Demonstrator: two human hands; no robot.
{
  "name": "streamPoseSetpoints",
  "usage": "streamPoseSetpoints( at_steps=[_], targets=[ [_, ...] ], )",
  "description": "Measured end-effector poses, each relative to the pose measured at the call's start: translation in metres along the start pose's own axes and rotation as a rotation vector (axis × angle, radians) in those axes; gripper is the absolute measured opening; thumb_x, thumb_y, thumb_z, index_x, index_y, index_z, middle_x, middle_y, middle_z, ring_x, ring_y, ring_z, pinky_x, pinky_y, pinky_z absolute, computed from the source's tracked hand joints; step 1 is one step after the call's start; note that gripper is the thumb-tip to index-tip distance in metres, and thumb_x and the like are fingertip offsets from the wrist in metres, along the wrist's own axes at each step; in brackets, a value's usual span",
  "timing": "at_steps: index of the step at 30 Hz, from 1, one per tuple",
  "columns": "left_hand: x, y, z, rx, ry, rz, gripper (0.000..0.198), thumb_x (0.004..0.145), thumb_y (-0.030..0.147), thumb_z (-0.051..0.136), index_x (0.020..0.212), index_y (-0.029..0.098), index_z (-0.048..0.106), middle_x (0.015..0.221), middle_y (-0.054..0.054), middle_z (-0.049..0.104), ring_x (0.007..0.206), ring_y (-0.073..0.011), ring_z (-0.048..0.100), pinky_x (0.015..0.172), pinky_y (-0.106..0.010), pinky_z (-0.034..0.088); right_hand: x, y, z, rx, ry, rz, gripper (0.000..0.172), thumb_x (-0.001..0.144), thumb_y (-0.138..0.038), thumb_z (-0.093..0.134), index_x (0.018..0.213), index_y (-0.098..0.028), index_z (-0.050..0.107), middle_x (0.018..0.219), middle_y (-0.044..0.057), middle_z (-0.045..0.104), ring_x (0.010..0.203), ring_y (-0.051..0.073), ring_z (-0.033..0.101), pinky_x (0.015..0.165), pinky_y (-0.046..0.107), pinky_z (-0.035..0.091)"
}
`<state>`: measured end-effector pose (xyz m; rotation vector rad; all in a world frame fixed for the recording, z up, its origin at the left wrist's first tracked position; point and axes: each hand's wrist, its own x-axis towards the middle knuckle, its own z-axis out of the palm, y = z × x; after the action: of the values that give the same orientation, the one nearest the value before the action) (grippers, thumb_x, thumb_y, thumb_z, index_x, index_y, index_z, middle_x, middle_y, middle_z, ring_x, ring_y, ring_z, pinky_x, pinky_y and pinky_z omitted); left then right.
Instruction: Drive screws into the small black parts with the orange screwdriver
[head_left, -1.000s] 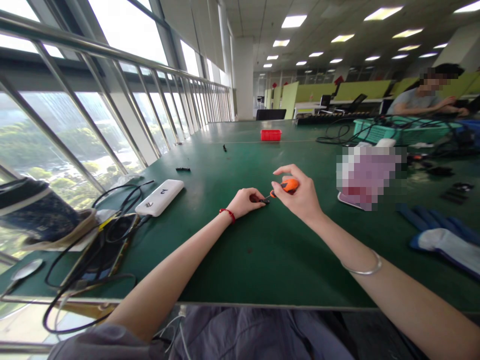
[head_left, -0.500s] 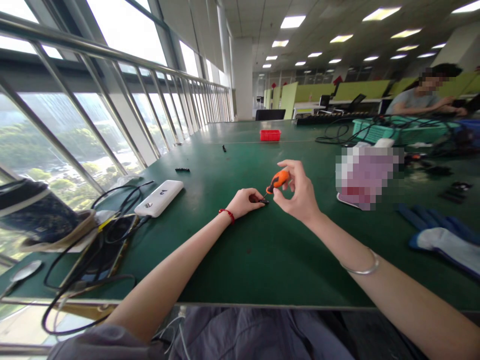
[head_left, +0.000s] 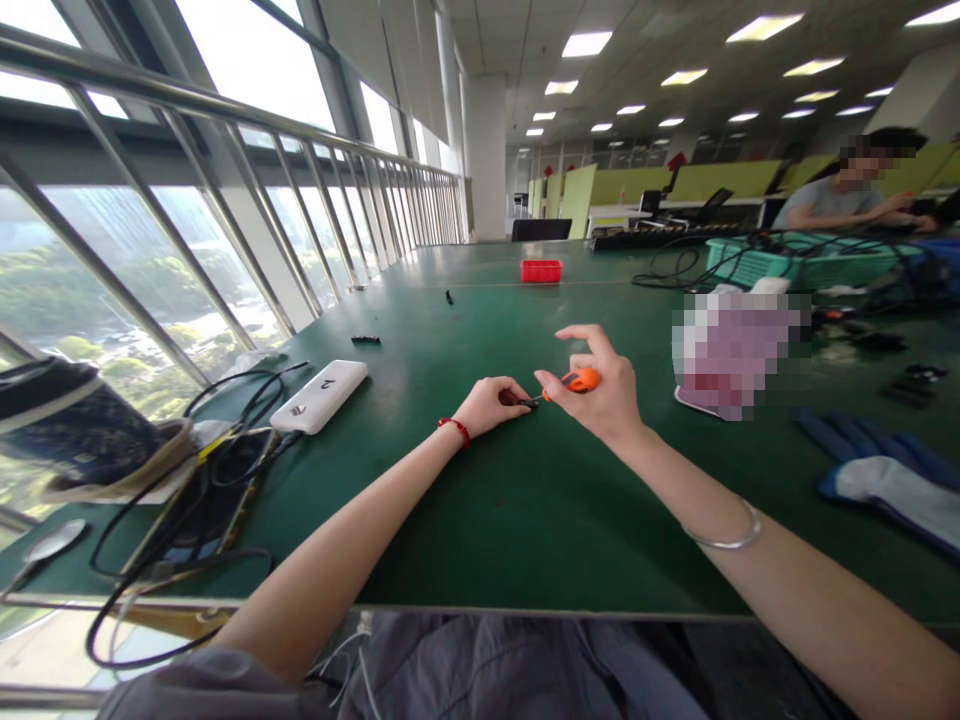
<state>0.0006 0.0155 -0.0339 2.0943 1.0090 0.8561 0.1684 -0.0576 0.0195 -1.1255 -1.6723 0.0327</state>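
Observation:
My left hand rests on the green table, its fingers closed on a small black part that is mostly hidden. My right hand grips an orange and black screwdriver between thumb and fingers, the index finger raised off the handle. Tilted low, close to level, the screwdriver points left, and its thin shaft reaches the black part at my left fingertips. Whether the tip sits in a screw is too small to tell.
Left of my hands lie a white power bank, black cables and a phone. Small black strips and a red box are farther off. On the right are a blue-white glove and a green basket; a person sits beyond.
The screwdriver has tipped from a steeper slant to nearly level, its handle going right and down. My right index finger has lifted from it. My left hand has stayed still.

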Motion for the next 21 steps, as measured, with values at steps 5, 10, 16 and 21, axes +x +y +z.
streamPoseSetpoints(
  at_steps=[5, 10, 16, 21],
  targets=[
    [-0.0003, 0.0008, -0.0002, 0.009, 0.001, -0.019, 0.013, 0.067, 0.021, 0.070, 0.074, 0.013, 0.065, 0.066, 0.000, 0.064, 0.060, -0.0098, 0.055, 0.059, -0.021, 0.046, 0.0005, -0.0005, 0.0002, 0.079, -0.007, -0.040, 0.028, 0.074, -0.032, 0.055, 0.100, -0.022, 0.052, 0.060, -0.005, 0.050, 0.050, 0.011, 0.045, 0.053, 0.025, 0.037],
    [-0.0004, -0.0002, 0.0001, 0.004, 0.007, -0.017, 0.013, 0.067, 0.021, 0.070, 0.075, 0.012, 0.064, 0.068, 0.000, 0.065, 0.061, -0.0102, 0.057, 0.061, -0.021, 0.047, 0.0011, 0.0021, -0.0005, 0.105, 0.033, -0.090, 0.057, 0.069, -0.034, 0.057, 0.121, -0.022, 0.039, 0.069, -0.004, 0.053, 0.056, 0.014, 0.050, 0.052, 0.026, 0.038],
    [0.0004, -0.0008, 0.0001, -0.003, -0.008, -0.021, 0.012, 0.067, 0.021, 0.070, 0.075, 0.012, 0.065, 0.068, 0.000, 0.065, 0.060, -0.0098, 0.056, 0.060, -0.021, 0.047, 0.0003, -0.0013, -0.0026, 0.026, -0.002, -0.046, 0.022, 0.076, -0.031, 0.053, 0.095, -0.021, 0.054, 0.051, -0.007, 0.044, 0.044, 0.010, 0.042, 0.052, 0.025, 0.036],
    [-0.0002, 0.0009, 0.0002, -0.003, 0.006, -0.037, 0.012, 0.067, 0.019, 0.070, 0.075, 0.013, 0.064, 0.068, 0.000, 0.065, 0.060, -0.0095, 0.056, 0.060, -0.021, 0.047, 0.0021, 0.0021, -0.0009, 0.094, 0.048, -0.052, 0.050, 0.067, -0.030, 0.060, 0.114, -0.022, 0.045, 0.072, -0.003, 0.057, 0.056, 0.013, 0.051, 0.054, 0.025, 0.040]
  ],
)
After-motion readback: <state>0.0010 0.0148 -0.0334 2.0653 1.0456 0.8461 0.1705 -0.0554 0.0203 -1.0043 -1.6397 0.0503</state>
